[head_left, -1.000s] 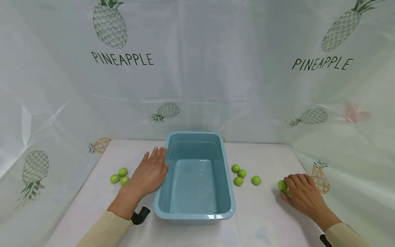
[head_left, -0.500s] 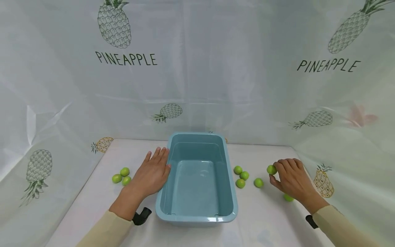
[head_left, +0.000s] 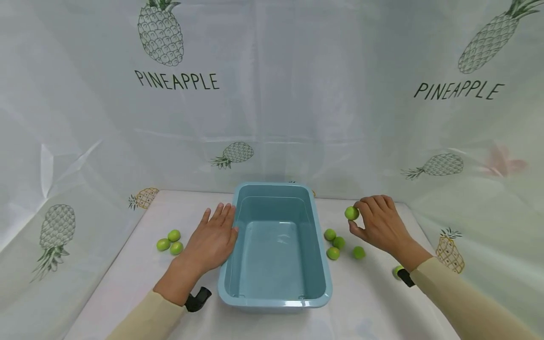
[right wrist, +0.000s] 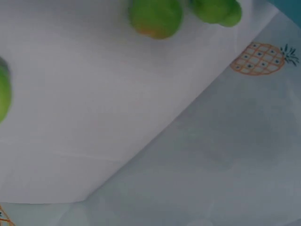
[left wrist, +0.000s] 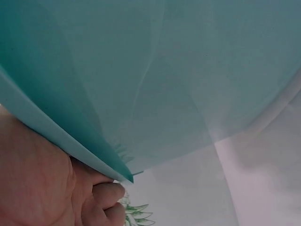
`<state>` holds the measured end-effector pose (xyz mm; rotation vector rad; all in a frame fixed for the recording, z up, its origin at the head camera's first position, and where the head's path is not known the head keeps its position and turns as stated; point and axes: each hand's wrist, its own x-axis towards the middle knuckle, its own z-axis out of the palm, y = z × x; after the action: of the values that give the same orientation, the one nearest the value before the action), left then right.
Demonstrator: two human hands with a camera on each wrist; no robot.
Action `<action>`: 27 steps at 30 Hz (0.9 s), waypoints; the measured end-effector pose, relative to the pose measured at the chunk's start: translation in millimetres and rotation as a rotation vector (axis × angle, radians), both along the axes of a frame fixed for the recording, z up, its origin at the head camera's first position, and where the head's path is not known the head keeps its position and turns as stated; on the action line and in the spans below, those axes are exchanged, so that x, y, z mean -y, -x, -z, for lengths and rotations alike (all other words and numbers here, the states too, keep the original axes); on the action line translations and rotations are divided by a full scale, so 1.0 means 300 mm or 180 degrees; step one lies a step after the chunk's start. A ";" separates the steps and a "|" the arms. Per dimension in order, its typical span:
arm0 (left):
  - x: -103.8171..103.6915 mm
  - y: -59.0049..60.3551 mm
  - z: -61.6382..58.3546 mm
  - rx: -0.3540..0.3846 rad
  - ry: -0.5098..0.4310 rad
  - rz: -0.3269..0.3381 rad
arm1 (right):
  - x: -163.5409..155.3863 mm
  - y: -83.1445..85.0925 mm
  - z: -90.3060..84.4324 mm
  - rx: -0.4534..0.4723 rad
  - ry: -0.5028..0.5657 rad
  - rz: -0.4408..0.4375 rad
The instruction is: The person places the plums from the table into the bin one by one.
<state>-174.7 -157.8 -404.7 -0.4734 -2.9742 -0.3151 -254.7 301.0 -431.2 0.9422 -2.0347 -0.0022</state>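
Note:
In the head view my right hand [head_left: 380,224] is raised over the right side of the table. Between its thumb and fingertips it pinches a small round green fruit [head_left: 352,213]. My left hand [head_left: 211,243] lies with straight fingers along the left rim of a blue plastic basin [head_left: 275,303]. The left wrist view has the palm [left wrist: 35,183] against the outside of the basin wall [left wrist: 155,70]. No fruit shows inside the basin. Right of it lie several green fruits [head_left: 333,253], and one more [head_left: 397,272] is partly hidden by my right wrist strap.
Three green fruits [head_left: 176,248] lie together left of my left forearm. A white cloth covers the table [head_left: 340,293]. Behind and at the sides hangs a pineapple-print curtain [head_left: 297,94]. The right wrist view catches green fruits [right wrist: 156,18] on the cloth.
My right hand has lifted one green fruit from the right side and carried it leftward and up, leaving another fruit on the table. My left hand keeps its place on the basin.

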 end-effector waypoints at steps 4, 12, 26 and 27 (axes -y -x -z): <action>-0.007 -0.003 0.000 0.0010 0.0009 -0.0009 | 0.078 0.021 -0.070 0.0186 0.0042 -0.0113; -0.005 -0.009 -0.005 -0.0025 -0.0019 0.0031 | 0.273 0.019 -0.212 0.0957 -0.0002 -0.0356; -0.002 -0.010 -0.003 -0.0031 -0.0041 0.0028 | 0.551 -0.012 -0.196 0.1316 -0.0568 -0.0707; -0.002 -0.010 -0.003 -0.0024 -0.0042 0.0027 | 0.560 -0.012 -0.190 0.1307 -0.0586 -0.0714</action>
<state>-171.7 -157.1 -403.9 -0.4847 -2.9616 -0.3328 -251.2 132.9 -374.2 1.3742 -2.3162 0.1378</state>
